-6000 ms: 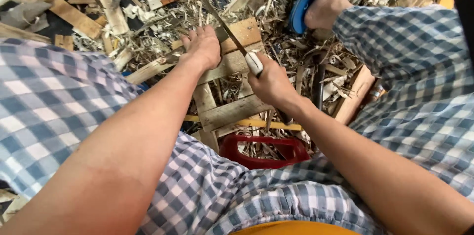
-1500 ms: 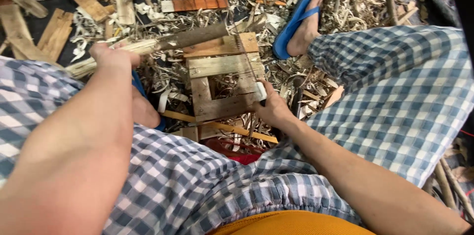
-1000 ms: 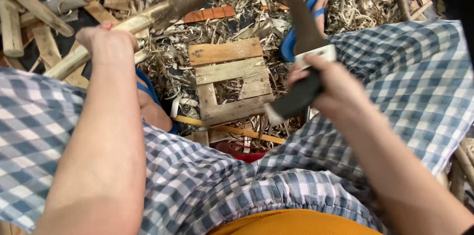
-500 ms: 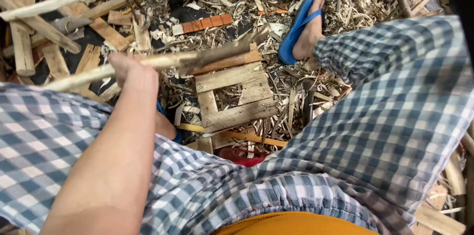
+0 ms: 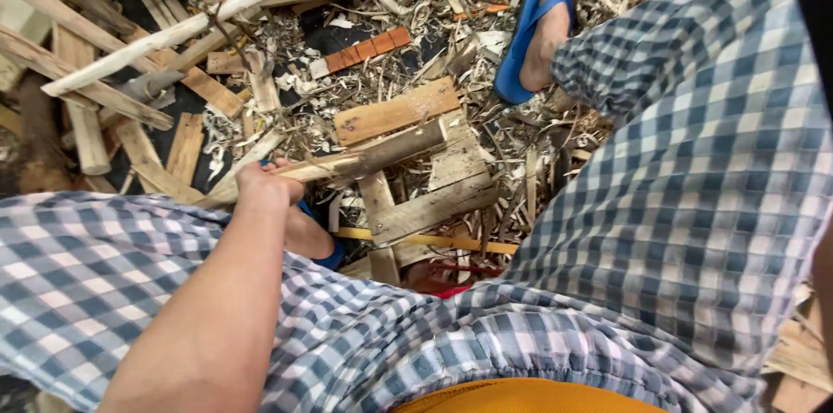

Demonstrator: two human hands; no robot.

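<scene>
the left hand (image 5: 265,183) is closed around a pale wooden stick (image 5: 364,157), gripping it near the near end, while the far, darker end lies across the small wooden block stand (image 5: 416,161) made of nailed planks. half a second ago the stick was held higher and flatter, its tip over the top plank; now it sits lower on the stand and angles up toward the right. the right hand is out of view, so whether it is open or closed on anything cannot be told; a second ago it was raised in the middle of the view holding a blade, and neither shows now. the stand is on the floor between the person's knees, among wood shavings (image 5: 286,57) and offcuts. a foot in a blue sandal (image 5: 529,31) rests beyond the stand on the right, and part of another blue sandal (image 5: 325,252) shows just under the left hand. a long pale pole (image 5: 208,18) lies across the upper left. checked cloth (image 5: 677,205) covers both legs.
</scene>
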